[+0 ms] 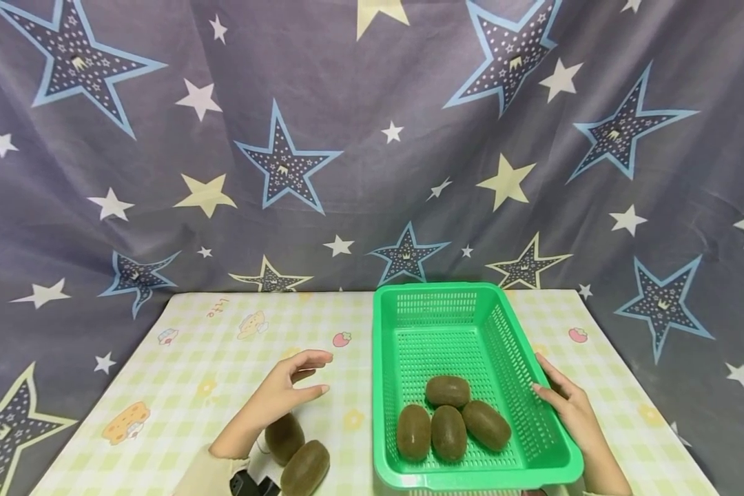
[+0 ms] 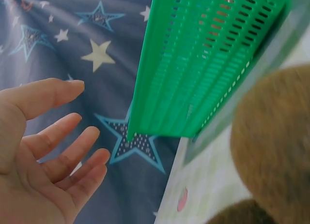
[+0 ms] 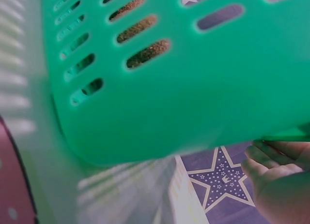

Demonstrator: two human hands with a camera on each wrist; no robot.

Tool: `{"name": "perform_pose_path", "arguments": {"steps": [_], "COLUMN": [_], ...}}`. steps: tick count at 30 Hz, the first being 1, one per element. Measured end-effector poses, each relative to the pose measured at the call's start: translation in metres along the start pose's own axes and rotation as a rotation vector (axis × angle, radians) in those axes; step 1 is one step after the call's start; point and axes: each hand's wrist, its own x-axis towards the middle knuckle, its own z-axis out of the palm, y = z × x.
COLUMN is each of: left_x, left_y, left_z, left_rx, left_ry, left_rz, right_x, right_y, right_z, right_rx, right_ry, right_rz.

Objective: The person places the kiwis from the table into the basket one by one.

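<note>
A green plastic basket [image 1: 437,355] stands on the table with several brown kiwifruits [image 1: 448,432] at its near end. My right hand [image 1: 567,406] holds the basket's right rim, thumb over the edge; in the right wrist view its fingers [image 3: 271,161] lie under the rim. My left hand [image 1: 285,386] hovers left of the basket, holding nothing, its thumb apart from its loosely bent fingers. Two more kiwifruits [image 1: 306,468] lie on the table below the left wrist. In the left wrist view, one kiwifruit [image 2: 276,141] looms large beside the left hand [image 2: 48,151].
A pale checked cloth [image 1: 180,386] with small printed pictures covers the table. Behind the table hangs a dark curtain [image 1: 359,89] patterned with stars. A black device [image 1: 251,484] is strapped at the left wrist.
</note>
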Motion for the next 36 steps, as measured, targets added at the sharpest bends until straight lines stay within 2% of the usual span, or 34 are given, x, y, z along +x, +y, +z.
{"name": "perform_pose_path", "arguments": {"steps": [6, 10, 20, 22, 29, 36], "left_x": [-0.010, -0.018, -0.037, -0.041, -0.051, -0.056], "left_y": [-0.007, -0.013, -0.034, -0.037, -0.048, -0.061], "left_z": [-0.009, -0.013, -0.025, -0.029, -0.037, -0.044], "left_rx": [-0.002, 0.011, 0.055, 0.043, -0.039, -0.114], "left_ry": [0.035, 0.036, -0.007, -0.021, -0.091, -0.213], "left_rz": [-0.016, -0.030, 0.033, 0.038, -0.023, -0.018], "right_x": [0.000, 0.000, 0.001, 0.001, 0.000, 0.000], "right_y": [-0.001, 0.000, -0.002, -0.003, -0.002, -0.001], "right_z": [0.001, 0.002, 0.001, 0.001, 0.002, 0.002], "right_rx": [0.008, -0.006, -0.020, -0.027, 0.026, 0.034], "right_ry": [0.004, 0.000, 0.002, 0.002, 0.007, 0.005], "right_rz": [0.016, 0.019, 0.042, 0.042, 0.017, 0.018]}}
